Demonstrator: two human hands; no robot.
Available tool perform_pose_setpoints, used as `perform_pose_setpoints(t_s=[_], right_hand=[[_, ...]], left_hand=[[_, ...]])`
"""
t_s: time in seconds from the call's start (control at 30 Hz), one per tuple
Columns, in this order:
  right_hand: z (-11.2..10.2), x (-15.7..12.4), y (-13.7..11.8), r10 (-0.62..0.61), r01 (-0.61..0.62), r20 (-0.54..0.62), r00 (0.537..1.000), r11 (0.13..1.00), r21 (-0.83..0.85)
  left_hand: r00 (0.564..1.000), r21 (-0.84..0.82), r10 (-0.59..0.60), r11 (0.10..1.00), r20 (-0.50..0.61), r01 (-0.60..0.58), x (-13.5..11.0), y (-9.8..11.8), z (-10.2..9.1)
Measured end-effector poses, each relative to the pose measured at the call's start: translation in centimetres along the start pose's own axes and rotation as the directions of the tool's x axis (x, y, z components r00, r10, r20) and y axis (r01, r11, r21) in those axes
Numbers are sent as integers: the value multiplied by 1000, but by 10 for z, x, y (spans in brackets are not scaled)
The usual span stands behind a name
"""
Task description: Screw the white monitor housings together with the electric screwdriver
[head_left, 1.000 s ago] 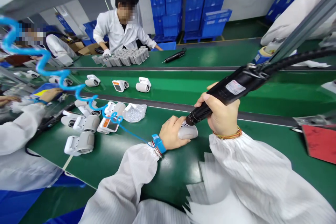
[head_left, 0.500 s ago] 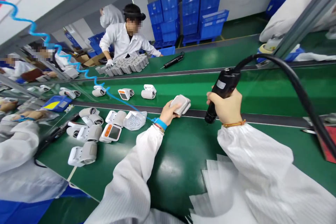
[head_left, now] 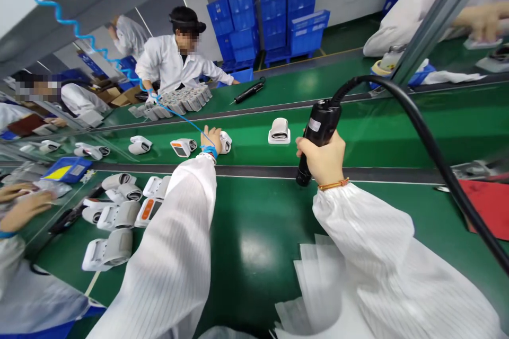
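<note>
Screwdriver (head_left: 317, 130), black, upright over the green bench (head_left: 254, 254), tip down at its far edge, thick cable (head_left: 429, 143) arcing off right. My right hand (head_left: 323, 161): grip wrapped fully round the barrel. My left hand (head_left: 210, 137) reaches onto the conveyor belt (head_left: 358, 132), grip open, fingers lying on a white unit (head_left: 226, 142), not closed round it. Second white unit (head_left: 279, 131) sits on the belt between my hands.

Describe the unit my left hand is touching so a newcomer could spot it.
Find the green belt crossing the middle of the view. Several white units lie along it; the unit sits between an orange-faced one and a lone one by the screwdriver. It alone has the left hand, with a blue wrist strap, on it.
</note>
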State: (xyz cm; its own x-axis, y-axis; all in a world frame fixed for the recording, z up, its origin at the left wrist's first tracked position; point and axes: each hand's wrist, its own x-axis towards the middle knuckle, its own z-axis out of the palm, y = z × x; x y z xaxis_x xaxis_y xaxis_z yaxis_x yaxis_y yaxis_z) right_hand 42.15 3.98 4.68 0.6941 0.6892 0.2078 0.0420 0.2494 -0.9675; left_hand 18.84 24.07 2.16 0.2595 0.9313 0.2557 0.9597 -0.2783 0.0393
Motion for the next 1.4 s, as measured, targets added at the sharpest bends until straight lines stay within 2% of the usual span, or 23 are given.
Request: perform_pose_setpoints(t_s=[0.07, 0.17, 0.3, 0.43, 0.5, 0.57, 0.63, 0.7, 0.77, 0.83, 0.9, 1.03, 1.2, 1.4], right_hand=[[1, -1, -1, 1, -1, 5, 1000, 1000, -2], [1, -2, -2, 5, -5, 2, 1000, 1000, -6], [2, -2, -4, 11, -11, -2, 1000, 1000, 11], [3, -3, -5, 13, -13, -1, 1000, 1000, 18], [3, -5, -5, 14, -14, 6, 1000, 1000, 22], [1, -6, -6, 4, -4, 7, 1000, 1000, 25], [0, -6, -6, -7, 6, 6, 1000, 1000, 22], [0, -6, -6, -15, 14, 2, 1000, 1000, 23], [0, -6, -6, -23, 23, 2, 1000, 999, 25], [0, -7, -5, -39, 39, -1, 999, 999, 32], [1, -7, -5, -49, 49, 2, 999, 998, 36], [1, -9, -4, -95, 95, 16, 995, 995, 27], [0, -9, -3, -128, 126, 33, 991, 991, 35], [-1, -4, 1, -90, 89, 24, 996, 994, 56]], left_hand=[[998, 18, 19, 1000, 63, -21, -1, -4, -8], [997, 41, 54, 998, 52, -56, -19, 8, -17], [989, 35, 147, 988, 9, -147, -79, 31, -21], [937, -41, 349, 936, -30, -350, -148, 51, -15], [915, -119, 395, 907, -83, -403, -170, 58, -11], [905, -220, 391, 880, -170, -421, -180, 56, -10], [914, -299, 327, 871, -240, -390, -183, 43, -12], [950, -310, 189, 914, -247, -262, -183, 20, -16], [981, -228, 4, 972, -195, -49, -183, -10, -19], [980, -81, -161, 985, -120, 152, -184, -38, -20], [970, 64, -241, 968, -39, 243, -186, -58, -18], [972, 168, -226, 962, 62, 213, -187, -68, -11], [972, 158, -227, 963, 55, 216, -184, -64, -7], [963, 174, -267, 951, 41, 257, -186, -68, -9]])
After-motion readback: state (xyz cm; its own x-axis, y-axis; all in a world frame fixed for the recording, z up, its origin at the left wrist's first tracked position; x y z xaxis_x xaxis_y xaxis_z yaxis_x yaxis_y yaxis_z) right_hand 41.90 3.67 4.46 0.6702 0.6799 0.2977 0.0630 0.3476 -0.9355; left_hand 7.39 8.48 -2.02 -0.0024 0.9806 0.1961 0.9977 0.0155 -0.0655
